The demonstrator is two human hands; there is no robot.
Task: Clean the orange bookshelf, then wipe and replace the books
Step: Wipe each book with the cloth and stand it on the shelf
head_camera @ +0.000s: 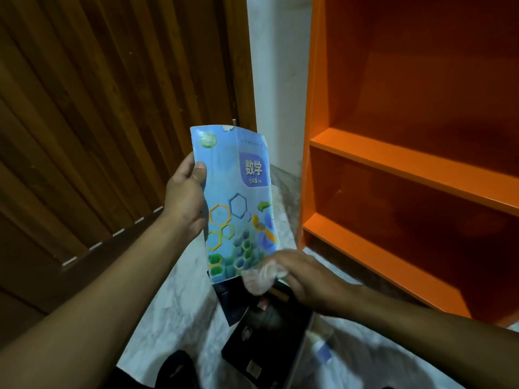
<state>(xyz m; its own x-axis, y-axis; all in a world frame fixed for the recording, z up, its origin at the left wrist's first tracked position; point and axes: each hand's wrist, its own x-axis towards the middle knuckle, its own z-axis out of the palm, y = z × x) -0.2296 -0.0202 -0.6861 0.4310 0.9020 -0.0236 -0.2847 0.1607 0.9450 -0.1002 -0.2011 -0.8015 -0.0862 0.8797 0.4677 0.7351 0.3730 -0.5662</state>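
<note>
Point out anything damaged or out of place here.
The blue book held by the left hand has a small tear in its top edge and bows along its length. Dark books lie loose on the floor rather than on the orange bookshelf.

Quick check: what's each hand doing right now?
Left hand: grips the blue book by its left edge.
Right hand: holds a white cloth at the book's lower corner.
</note>
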